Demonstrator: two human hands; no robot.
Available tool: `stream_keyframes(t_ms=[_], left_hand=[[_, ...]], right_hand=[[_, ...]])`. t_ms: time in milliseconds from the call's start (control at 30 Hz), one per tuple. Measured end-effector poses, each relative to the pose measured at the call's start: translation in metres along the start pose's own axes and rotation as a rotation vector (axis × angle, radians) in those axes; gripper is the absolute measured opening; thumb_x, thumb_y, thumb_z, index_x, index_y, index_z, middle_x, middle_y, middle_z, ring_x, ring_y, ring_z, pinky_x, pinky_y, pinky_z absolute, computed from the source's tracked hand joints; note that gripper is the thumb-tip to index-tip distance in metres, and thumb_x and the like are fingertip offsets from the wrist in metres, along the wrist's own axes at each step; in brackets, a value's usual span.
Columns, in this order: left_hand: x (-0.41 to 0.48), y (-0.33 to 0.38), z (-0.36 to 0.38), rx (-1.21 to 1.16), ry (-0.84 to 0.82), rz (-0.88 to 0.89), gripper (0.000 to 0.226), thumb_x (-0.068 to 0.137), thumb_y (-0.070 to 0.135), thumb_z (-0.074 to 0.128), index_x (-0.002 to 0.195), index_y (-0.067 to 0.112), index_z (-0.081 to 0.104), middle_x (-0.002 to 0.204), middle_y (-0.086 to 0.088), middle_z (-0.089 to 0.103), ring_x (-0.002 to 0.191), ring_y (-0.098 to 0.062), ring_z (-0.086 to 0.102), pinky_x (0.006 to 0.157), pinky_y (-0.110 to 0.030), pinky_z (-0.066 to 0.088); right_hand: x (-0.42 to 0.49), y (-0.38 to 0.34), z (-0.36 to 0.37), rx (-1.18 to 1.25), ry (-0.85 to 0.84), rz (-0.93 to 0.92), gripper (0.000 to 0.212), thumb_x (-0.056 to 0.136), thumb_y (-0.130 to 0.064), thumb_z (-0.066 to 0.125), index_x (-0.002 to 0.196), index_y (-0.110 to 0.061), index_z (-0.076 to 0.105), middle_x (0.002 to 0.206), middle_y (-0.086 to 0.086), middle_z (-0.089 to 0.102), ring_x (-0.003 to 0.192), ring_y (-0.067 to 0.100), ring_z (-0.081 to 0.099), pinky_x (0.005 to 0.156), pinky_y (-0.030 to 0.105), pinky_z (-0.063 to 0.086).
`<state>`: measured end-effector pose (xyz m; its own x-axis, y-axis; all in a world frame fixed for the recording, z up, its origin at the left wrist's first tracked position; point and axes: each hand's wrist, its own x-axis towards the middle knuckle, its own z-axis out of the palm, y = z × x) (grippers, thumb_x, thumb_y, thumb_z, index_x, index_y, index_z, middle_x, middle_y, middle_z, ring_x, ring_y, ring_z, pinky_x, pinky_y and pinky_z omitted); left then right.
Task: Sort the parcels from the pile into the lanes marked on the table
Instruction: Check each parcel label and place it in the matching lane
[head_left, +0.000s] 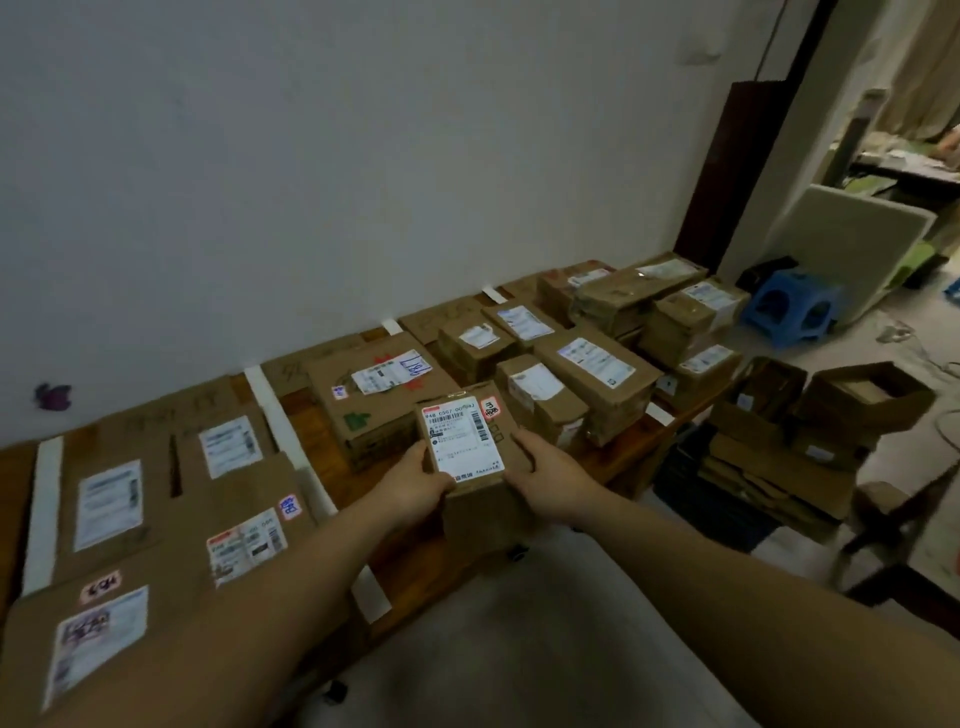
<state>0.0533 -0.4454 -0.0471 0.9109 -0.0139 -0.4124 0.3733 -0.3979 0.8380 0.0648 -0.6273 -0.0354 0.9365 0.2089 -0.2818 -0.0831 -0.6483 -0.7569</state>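
A small brown cardboard parcel (467, 441) with a white shipping label and a pink sticker on top is held above the front edge of the wooden table (410, 566). My left hand (410, 486) grips its left side and my right hand (545, 475) grips its right side. White tape strips (283, 423) divide the table into lanes. Several flat parcels (228, 447) lie in the left lane. A larger box (374, 402) sits in the middle lane just behind the held parcel. More parcels (592, 369) fill the lanes to the right.
A white wall runs behind the table. On the floor at right stand open cardboard boxes (862, 395) holding flattened cardboard, on a dark crate (701, 488). A blue plastic stool (795, 306) and a leaning white panel (852, 239) are farther back.
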Motion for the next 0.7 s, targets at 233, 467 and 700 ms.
stream_keyframes(t_ms=[233, 467, 700], left_hand=[[0.025, -0.004, 0.031, -0.017, 0.225, -0.107, 0.060, 0.092, 0.023, 0.058, 0.144, 0.030, 0.029, 0.138, 0.001, 0.051, 0.122, -0.023, 0.051, 0.103, -0.044, 0.043], [0.043, 0.010, 0.058, -0.065, 0.393, -0.114, 0.064, 0.094, 0.033, 0.054, 0.149, 0.034, 0.019, 0.144, 0.006, 0.044, 0.132, -0.020, 0.042, 0.103, -0.035, 0.038], [0.048, 0.024, 0.062, -0.063, 0.358, -0.195, 0.070, 0.095, 0.025, 0.052, 0.149, 0.036, 0.009, 0.151, 0.002, 0.035, 0.136, -0.023, 0.036, 0.104, -0.035, 0.036]], right_hand=[[0.063, 0.031, -0.012, -0.213, -0.250, -0.221, 0.046, 0.102, -0.028, 0.044, 0.147, -0.022, 0.035, 0.147, 0.003, 0.044, 0.135, 0.021, 0.041, 0.102, 0.025, 0.034], [0.097, 0.058, -0.028, -0.213, -0.326, -0.359, 0.050, 0.103, -0.027, 0.042, 0.150, -0.033, 0.027, 0.149, 0.002, 0.038, 0.133, 0.023, 0.042, 0.104, 0.028, 0.034], [0.115, 0.056, -0.041, -0.276, -0.392, -0.358, 0.052, 0.101, -0.033, 0.044, 0.149, -0.039, 0.025, 0.153, 0.002, 0.026, 0.138, 0.028, 0.032, 0.113, 0.043, 0.033]])
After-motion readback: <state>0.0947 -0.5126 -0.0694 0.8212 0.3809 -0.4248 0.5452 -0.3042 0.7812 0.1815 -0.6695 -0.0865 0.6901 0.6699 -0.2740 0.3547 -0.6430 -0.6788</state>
